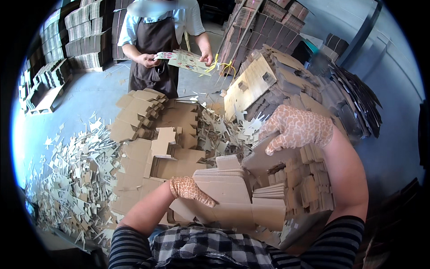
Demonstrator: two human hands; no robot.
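Note:
My left hand (191, 190), in a tan patterned glove, grips the left edge of a stack of die-cut cardboard blanks (224, 186). The stack stands tilted up close in front of me, its layered edges showing. To the right and higher, my right hand (298, 127), gloved alike, is closed over the top edge of a grey-brown cardboard sheet (264, 157). The undersides of its fingers are hidden. Just below that hand lies a pile of notched cardboard blanks (309, 179).
Flat cardboard (134, 168) and stacked blanks (139, 112) lie ahead. Paper scraps (80, 179) heap at the left. A wooden board (251, 83) leans on more cardboard. Across from me a person in a dark apron (154, 45) holds printed sheets (188, 62).

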